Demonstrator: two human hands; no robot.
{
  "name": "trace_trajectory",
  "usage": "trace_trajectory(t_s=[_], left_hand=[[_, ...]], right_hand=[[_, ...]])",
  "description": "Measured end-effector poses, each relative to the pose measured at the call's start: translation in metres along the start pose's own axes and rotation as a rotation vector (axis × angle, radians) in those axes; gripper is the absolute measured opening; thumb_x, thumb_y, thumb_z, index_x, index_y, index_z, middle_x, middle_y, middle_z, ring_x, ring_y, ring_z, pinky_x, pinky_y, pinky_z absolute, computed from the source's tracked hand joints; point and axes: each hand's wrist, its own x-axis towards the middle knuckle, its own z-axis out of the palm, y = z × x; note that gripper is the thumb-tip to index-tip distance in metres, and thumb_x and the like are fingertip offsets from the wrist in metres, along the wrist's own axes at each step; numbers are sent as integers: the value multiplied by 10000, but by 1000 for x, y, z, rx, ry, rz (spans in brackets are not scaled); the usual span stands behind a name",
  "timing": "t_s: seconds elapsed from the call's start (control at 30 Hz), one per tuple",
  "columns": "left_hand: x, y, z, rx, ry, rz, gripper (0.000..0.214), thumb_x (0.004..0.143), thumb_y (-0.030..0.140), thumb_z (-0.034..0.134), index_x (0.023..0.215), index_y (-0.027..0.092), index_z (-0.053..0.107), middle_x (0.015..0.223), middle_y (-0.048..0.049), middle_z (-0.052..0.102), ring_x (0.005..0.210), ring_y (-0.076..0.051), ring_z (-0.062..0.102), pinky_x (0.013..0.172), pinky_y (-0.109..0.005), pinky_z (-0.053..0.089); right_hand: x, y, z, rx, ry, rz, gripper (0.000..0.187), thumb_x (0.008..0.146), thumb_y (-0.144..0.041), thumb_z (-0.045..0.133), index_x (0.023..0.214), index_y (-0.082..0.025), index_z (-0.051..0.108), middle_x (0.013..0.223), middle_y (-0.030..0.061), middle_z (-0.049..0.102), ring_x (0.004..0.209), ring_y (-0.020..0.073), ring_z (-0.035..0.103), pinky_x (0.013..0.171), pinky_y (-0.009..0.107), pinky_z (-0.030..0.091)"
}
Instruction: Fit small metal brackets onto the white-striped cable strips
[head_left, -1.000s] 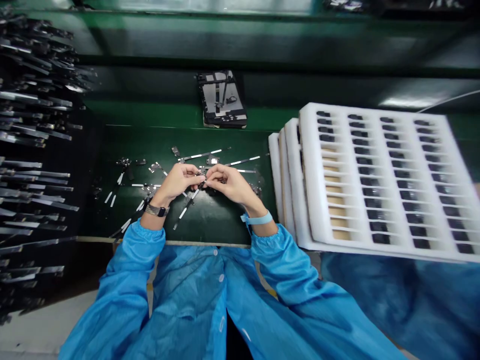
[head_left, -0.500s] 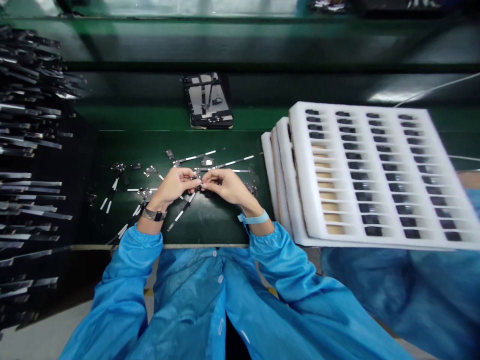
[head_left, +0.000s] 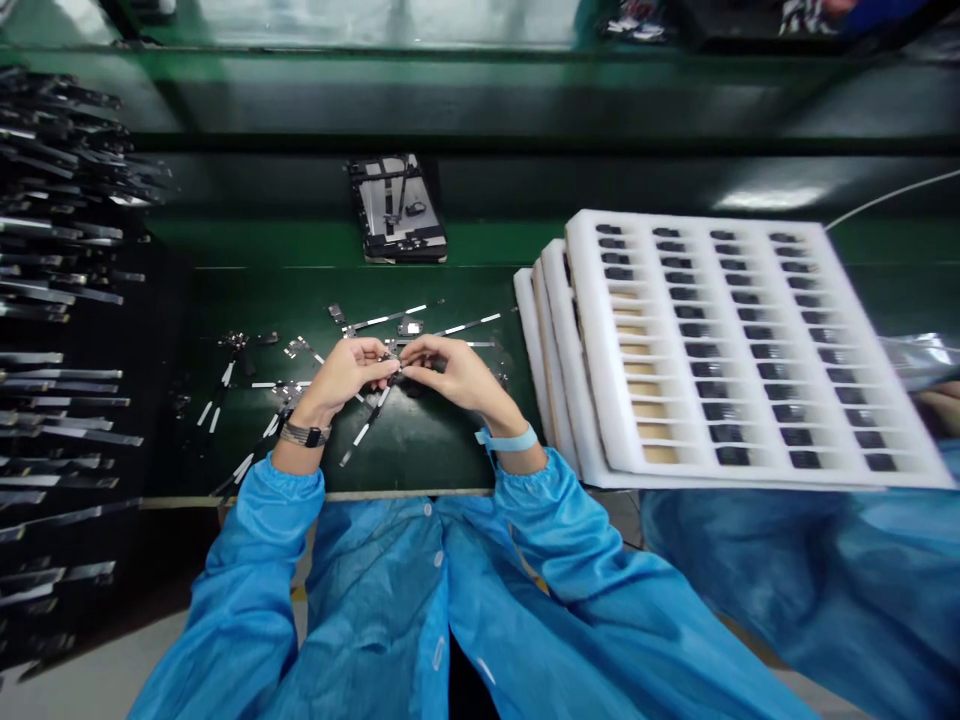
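In the head view, my left hand (head_left: pixel 349 378) pinches a small flex cable (head_left: pixel 369 428) at its dark connector end. The cable's black-and-white strip hangs down from the fingers toward the table's front edge. Thumb and fingers of my right hand (head_left: pixel 448 374) are closed on that same end, touching the left fingertips. Exactly which bit each fingertip grips is too small and covered to make out. Around both hands lie several more flex cables (head_left: pixel 394 315) with small metal and black parts. A small silvery module (head_left: pixel 410 327) lies just beyond the fingers.
White foam trays (head_left: pixel 630 400) with slotted black parts are stacked at the right. A dark rack of many strips (head_left: pixel 67 380) stands at the left. At the back sits a flat black-framed tray (head_left: pixel 397 205). Another person's hand (head_left: pixel 943 405) shows at the far right edge.
The view has shifted slightly. My hands stay together at the cable end, and its hanging strip has swung a little. At the far right, the other person's hand appears beside something shiny.
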Motion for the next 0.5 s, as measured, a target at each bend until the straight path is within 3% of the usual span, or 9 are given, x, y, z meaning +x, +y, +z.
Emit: trace_trajectory(t_s=[0.1, 0.2, 0.27, 0.37, 0.43, 0.5], left_hand=[[-3, 3, -3, -41, -26, 28, 371, 699, 413, 973, 793, 158, 721, 652, -16, 697, 546, -113, 622, 543, -221, 494], [-7, 9, -6, -122, -21, 57, 373, 697, 408, 983, 810, 155, 732, 661, -13, 695, 541, -108, 630, 530, -212, 498], [-9, 13, -5, -174, -27, 70, 370, 694, 393, 989, 820, 152, 739, 667, -12, 696, 540, -109, 640, 531, -213, 516], [-12, 19, -2, -227, -27, 76, 353, 696, 354, 989, 887, 148, 776, 705, -21, 721, 556, -118, 665, 545, -221, 545], [-12, 21, -1, -242, -14, 78, 365, 697, 332, 983, 954, 143, 807, 727, -31, 738, 572, -126, 681, 553, -226, 555], [-11, 20, -2, -255, -5, 84, 365, 702, 320, 972, 980, 137, 823, 733, -40, 747, 578, -134, 689, 558, -231, 563]], right_hand=[[-17, -1, -24, -156, 352, -25, 136, 943, -363, 740, 989, -238, 767, 1006, 70, 803, 943, 259, 714, 869, 402, 563], [-43, 7, -46, -234, 613, 112, 139, 958, -356, 696, 926, -226, 733, 836, 61, 749, 770, 244, 667, 713, 375, 518], [-60, 15, -53, -298, 603, 224, 139, 943, -344, 694, 891, -219, 723, 764, 53, 714, 681, 234, 623, 644, 366, 468], [-78, 24, -52, -393, 460, 346, 88, 917, -292, 694, 874, -217, 714, 758, 54, 709, 647, 232, 599, 643, 373, 444], [-85, 26, -49, -462, 378, 346, 52, 906, -228, 669, 921, -219, 718, 788, 55, 701, 683, 242, 610, 677, 381, 448], [-89, 23, -47, -542, 324, 284, 144, 906, -166, 621, 986, -223, 726, 853, 65, 690, 752, 255, 631, 718, 387, 456]])
